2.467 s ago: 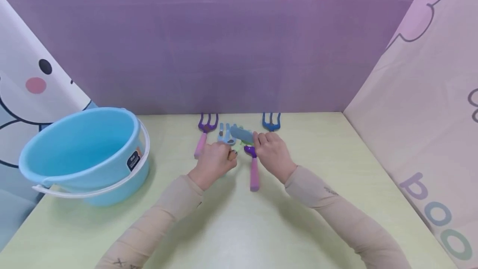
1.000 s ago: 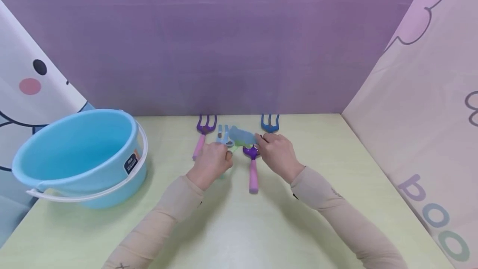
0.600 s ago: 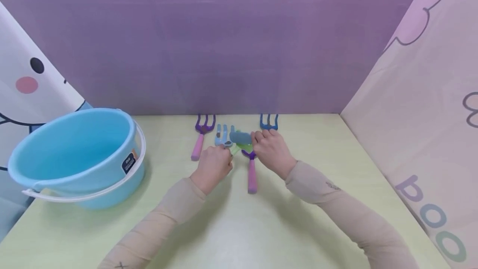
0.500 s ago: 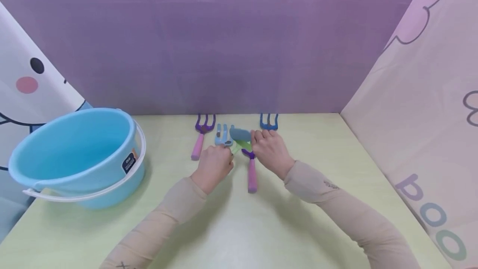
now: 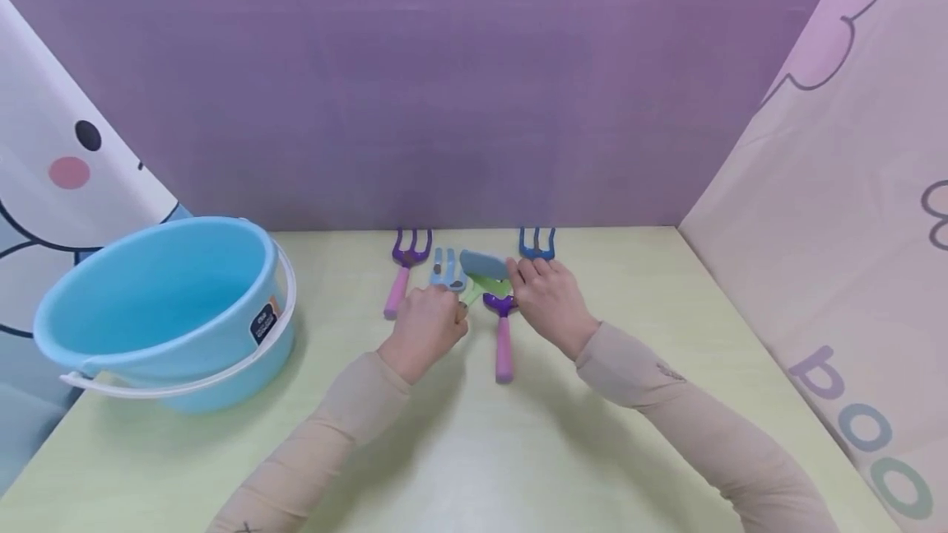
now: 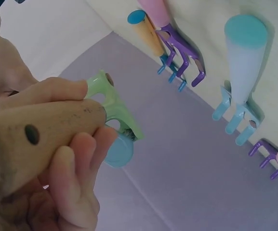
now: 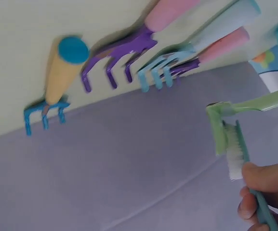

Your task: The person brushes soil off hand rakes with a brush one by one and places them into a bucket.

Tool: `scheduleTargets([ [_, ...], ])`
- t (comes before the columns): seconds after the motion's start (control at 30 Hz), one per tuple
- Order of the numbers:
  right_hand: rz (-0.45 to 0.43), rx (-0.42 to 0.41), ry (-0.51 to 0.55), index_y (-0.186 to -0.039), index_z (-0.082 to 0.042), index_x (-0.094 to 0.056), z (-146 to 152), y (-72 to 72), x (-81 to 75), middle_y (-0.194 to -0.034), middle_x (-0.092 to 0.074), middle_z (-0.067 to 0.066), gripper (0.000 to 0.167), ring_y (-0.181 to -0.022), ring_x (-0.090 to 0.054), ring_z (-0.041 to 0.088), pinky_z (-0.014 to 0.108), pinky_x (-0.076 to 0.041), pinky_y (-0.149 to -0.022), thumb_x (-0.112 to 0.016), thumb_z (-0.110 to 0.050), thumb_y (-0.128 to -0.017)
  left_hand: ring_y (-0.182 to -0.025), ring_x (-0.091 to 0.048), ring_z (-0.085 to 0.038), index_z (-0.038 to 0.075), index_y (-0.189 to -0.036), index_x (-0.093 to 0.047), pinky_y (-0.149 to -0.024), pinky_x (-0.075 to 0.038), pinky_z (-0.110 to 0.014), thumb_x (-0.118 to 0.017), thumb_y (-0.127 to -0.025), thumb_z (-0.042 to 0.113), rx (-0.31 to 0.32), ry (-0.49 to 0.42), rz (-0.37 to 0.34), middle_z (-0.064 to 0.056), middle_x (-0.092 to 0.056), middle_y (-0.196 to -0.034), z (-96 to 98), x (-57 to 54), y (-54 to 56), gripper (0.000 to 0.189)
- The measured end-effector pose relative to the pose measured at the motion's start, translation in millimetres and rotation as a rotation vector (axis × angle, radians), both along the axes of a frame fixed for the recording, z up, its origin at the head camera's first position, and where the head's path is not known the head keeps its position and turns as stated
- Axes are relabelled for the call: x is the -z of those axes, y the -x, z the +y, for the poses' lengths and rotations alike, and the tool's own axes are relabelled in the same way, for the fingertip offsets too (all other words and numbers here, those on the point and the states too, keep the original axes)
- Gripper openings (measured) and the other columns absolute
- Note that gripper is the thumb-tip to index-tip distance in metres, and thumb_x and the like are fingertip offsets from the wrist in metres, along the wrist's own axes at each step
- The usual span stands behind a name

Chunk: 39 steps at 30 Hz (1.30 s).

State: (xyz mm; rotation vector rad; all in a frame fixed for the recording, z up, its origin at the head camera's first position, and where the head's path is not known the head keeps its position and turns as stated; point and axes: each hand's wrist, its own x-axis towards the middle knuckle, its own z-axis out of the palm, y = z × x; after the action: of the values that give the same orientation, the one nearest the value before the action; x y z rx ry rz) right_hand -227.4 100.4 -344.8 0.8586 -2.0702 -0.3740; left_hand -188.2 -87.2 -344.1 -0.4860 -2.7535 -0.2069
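Observation:
My left hand (image 5: 424, 327) grips the wooden handle (image 6: 52, 132) of a small green hand rake (image 7: 217, 127), whose head bends down at its end. Between the thumb and fingers of my right hand (image 5: 550, 303) is a blue brush (image 5: 484, 264) with white bristles (image 7: 234, 154). In the right wrist view the bristles touch the inner side of the rake's green head. Both hands are above the table, over a light blue hand rake (image 5: 443, 274) and a purple rake with a pink handle (image 5: 504, 350).
Another purple rake (image 5: 397, 290) and a dark blue rake (image 5: 536, 249) lie toward the back wall (image 5: 474, 105). At the left stands a large light blue bucket (image 5: 215, 352) with a white handle. A printed cloth wall (image 5: 837, 212) borders the right side.
The brush has shifted and tilted slightly against the green head over these frames, with small right-hand movements. My left hand has stayed nearly in place. The whole view has swayed a little.

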Motion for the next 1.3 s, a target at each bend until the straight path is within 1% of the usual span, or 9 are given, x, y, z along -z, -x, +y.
scheduleTargets([
  [0.27,-0.01,-0.008,0.035,-0.103,-0.006,-0.068,5.3,2.2,3.0,-0.075,-0.063,0.003,0.028,-0.057,-0.049,0.014,0.021,-0.034,-0.047,-0.064,-0.005,-0.076,-0.045,-0.041,-0.014,0.017,-0.048,-0.045,-0.038,-0.033,-0.025,-0.068,-0.071,0.016,-0.022,-0.034,0.004,0.002,-0.046,-0.054,1.7,2.5,-0.2,0.033],
  [0.37,-0.061,-0.012,0.079,-0.105,-0.004,-0.067,9.9,6.3,-0.8,-0.076,-0.064,0.006,0.029,-0.056,-0.051,0.014,0.021,-0.036,-0.046,-0.064,-0.004,-0.076,-0.047,-0.041,-0.014,0.016,-0.048,-0.045,-0.042,-0.034,-0.024,-0.068,-0.073,0.017,-0.026,-0.026,-0.083,0.003,-0.044,-0.053,-0.4,2.7,1.5,0.034],
  [0.5,-0.14,-0.065,0.209,-0.104,-0.001,-0.067,18.8,13.3,-8.1,-0.071,-0.063,0.009,0.027,-0.051,-0.048,0.015,0.022,-0.038,-0.042,-0.066,-0.005,-0.078,-0.051,-0.044,-0.012,0.016,-0.053,-0.055,-0.074,-0.047,-0.033,-0.068,-0.075,0.019,-0.048,-0.013,-0.173,0.004,-0.047,-0.055,-8.6,9.1,4.6,0.026],
  [0.57,-0.185,-0.12,0.262,-0.103,0.0,-0.068,19.4,14.8,-10.0,-0.07,-0.063,0.008,0.026,-0.05,-0.048,0.015,0.023,-0.04,-0.042,-0.067,-0.008,-0.079,-0.052,-0.046,-0.012,0.016,-0.057,-0.059,-0.079,-0.046,-0.037,-0.069,-0.075,0.019,-0.055,-0.008,-0.151,0.004,-0.05,-0.057,-12.9,13.1,6.2,0.02],
  [0.63,-0.26,-0.155,0.264,-0.103,-0.002,-0.069,16.6,14.1,-11.2,-0.072,-0.063,0.007,0.025,-0.052,-0.052,0.015,0.025,-0.043,-0.044,-0.068,-0.012,-0.08,-0.05,-0.044,-0.01,0.018,-0.056,-0.056,-0.097,-0.038,-0.044,-0.068,-0.074,0.019,-0.047,0.018,-0.096,0.005,-0.05,-0.055,-15.4,14.7,7.1,0.021],
  [0.7,-0.344,-0.169,0.231,-0.103,-0.004,-0.069,13.5,14.4,-13.3,-0.075,-0.064,0.006,0.025,-0.054,-0.055,0.015,0.025,-0.045,-0.045,-0.067,-0.015,-0.081,-0.048,-0.043,-0.009,0.018,-0.056,-0.055,-0.087,-0.044,-0.041,-0.068,-0.073,0.019,-0.029,0.041,-0.046,0.006,-0.05,-0.056,-16.2,14.6,8.2,0.022],
  [0.8,-0.415,-0.136,0.134,-0.102,-0.009,-0.069,11.9,15.9,-16.7,-0.075,-0.063,0.003,0.024,-0.055,-0.054,0.014,0.025,-0.043,-0.045,-0.068,-0.018,-0.08,-0.046,-0.044,-0.009,0.017,-0.061,-0.06,-0.1,-0.035,-0.051,-0.068,-0.073,0.02,0.007,0.082,0.02,0.005,-0.053,-0.059,-16.2,12.5,8.0,0.015],
  [1.1,-0.163,-0.042,-0.189,-0.102,-0.004,-0.068,-1.4,10.3,-25.5,-0.086,-0.068,0.006,0.033,-0.069,-0.062,0.018,0.026,-0.048,-0.055,-0.07,-0.02,-0.074,-0.05,-0.052,-0.017,0.017,-0.082,-0.071,-0.102,-0.028,-0.055,-0.069,-0.076,0.023,0.002,0.208,-0.017,0.001,-0.063,-0.076,-13.1,3.6,4.3,0.01],
  [1.3,-0.073,-0.001,-0.182,-0.099,-0.001,-0.068,-1.5,0.7,-17.5,-0.082,-0.067,0.007,0.023,-0.064,-0.061,0.017,0.023,-0.042,-0.048,-0.062,-0.012,-0.08,-0.051,-0.043,-0.013,0.013,-0.068,-0.067,-0.062,-0.045,-0.033,-0.068,-0.073,0.015,0.014,0.126,-0.035,0.0,-0.056,-0.066,-6.6,3.4,3.8,0.006],
])
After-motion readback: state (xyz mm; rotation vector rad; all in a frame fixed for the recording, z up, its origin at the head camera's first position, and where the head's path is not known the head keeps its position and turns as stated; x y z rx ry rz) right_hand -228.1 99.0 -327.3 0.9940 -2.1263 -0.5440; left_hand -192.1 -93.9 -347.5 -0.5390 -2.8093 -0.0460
